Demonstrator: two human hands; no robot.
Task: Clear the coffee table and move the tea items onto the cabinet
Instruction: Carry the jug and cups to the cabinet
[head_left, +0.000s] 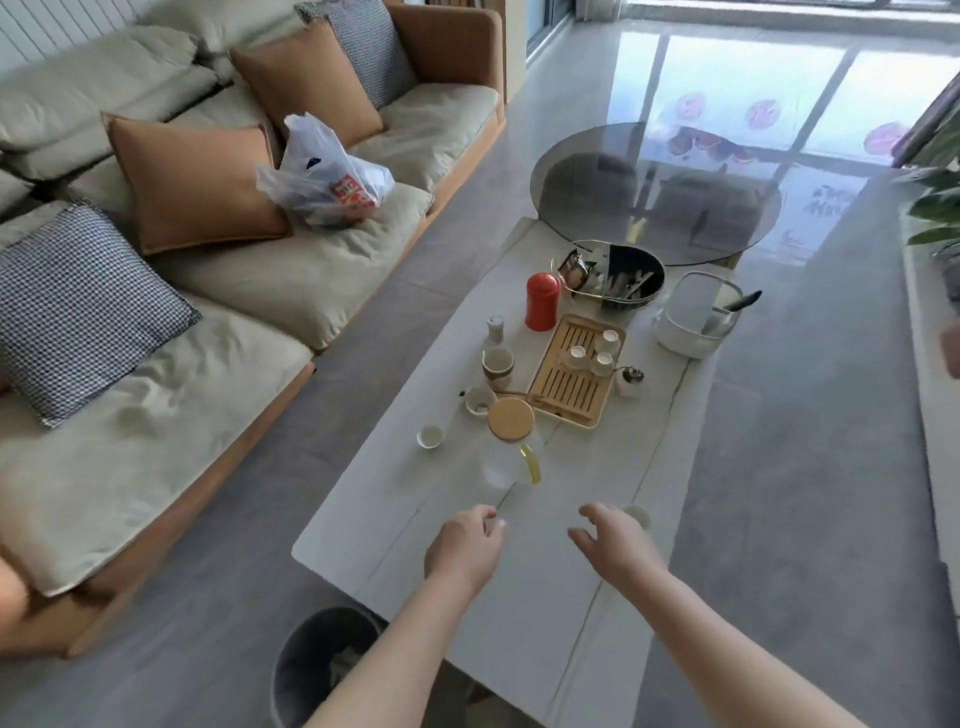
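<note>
While outstretched, both hands (465, 543) over table (545, 623)

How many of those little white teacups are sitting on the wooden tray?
3, all at the far end of the bamboo tray: one cup farthest back, one to its left, one nearest the right rim. None looks hidden; other cups stand off the tray.

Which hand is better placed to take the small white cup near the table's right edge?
The right hand: the small white cup sits just beyond its fingers. The left hand lies farther left, nearer the glass pitcher.
</note>
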